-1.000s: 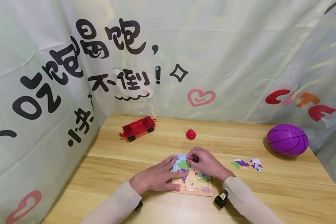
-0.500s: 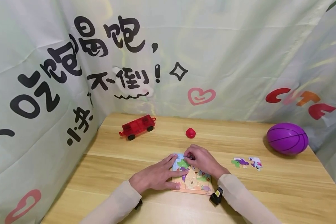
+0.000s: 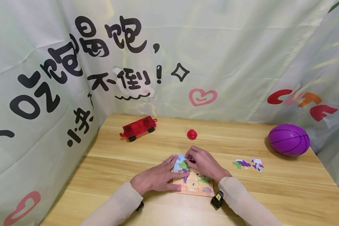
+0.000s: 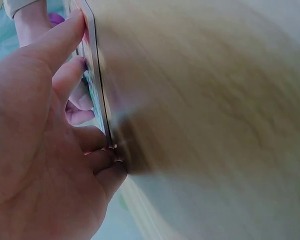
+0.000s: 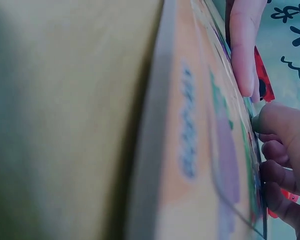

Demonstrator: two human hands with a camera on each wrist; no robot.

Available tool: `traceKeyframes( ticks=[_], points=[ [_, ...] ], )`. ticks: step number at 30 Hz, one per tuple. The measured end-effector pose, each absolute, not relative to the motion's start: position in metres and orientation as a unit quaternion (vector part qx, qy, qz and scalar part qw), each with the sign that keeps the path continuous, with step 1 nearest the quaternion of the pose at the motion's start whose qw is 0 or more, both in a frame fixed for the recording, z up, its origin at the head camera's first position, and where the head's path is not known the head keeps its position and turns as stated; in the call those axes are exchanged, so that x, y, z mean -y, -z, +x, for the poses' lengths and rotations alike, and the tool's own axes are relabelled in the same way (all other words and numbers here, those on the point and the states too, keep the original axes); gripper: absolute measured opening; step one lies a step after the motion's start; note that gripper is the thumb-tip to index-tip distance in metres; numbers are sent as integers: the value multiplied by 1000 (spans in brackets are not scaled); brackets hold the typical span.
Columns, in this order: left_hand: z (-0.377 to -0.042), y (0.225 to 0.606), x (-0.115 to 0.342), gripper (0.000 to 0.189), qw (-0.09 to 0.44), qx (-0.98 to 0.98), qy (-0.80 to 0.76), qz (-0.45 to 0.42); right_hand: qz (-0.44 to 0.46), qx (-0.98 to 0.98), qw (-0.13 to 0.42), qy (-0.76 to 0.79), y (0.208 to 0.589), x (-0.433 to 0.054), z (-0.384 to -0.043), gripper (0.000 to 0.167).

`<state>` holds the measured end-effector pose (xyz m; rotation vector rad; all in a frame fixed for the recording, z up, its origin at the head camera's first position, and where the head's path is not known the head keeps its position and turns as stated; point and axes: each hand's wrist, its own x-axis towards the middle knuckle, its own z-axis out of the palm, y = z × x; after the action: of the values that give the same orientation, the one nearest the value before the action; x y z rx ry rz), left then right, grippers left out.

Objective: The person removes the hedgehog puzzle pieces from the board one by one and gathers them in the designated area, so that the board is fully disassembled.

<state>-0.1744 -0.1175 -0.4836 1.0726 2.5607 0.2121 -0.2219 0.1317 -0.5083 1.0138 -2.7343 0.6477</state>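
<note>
A jigsaw puzzle [image 3: 192, 185] with a cartoon animal picture lies in its flat tray on the table. My left hand [image 3: 159, 176] rests across the puzzle's left side, fingers spread; the left wrist view shows its fingertips [image 4: 82, 22] along the tray edge. Over the upper part of the puzzle, my right hand [image 3: 204, 161] has its thumb and fingers brought together beside a green patch, pinching a puzzle piece mostly hidden by the fingers. The right wrist view has these curled fingers [image 5: 277, 172] right at the puzzle's surface. Two loose puzzle pieces [image 3: 243, 164] lie to the right.
A red toy wagon [image 3: 138, 128] stands at the back left of the wooden table [image 3: 107, 175]. Behind the puzzle sits a small red object [image 3: 192, 134]. A purple ball [image 3: 289, 140] is at the back right, and a printed curtain [image 3: 228, 62] encloses the table.
My right hand has shifted slightly left and away from me over the upper puzzle, its wrist moving along. My left hand stays in place on the puzzle.
</note>
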Motion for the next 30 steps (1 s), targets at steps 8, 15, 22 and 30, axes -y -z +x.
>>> traceKeyframes(
  ticks=[8,15,22,30],
  points=[
    [-174,481,116,64,185,-905,-77,376,322,916,60,-232,509,-132,-222,10],
    [-174,481,116,65,191,-907,-84,366,304,914,68,-261,499,-143,-222,9],
    [-173,483,117,65,199,-906,-102,359,276,912,46,-302,485,-175,-221,13],
    [-173,484,117,65,199,-904,-107,362,257,912,25,-320,483,-223,-223,12]
  ],
)
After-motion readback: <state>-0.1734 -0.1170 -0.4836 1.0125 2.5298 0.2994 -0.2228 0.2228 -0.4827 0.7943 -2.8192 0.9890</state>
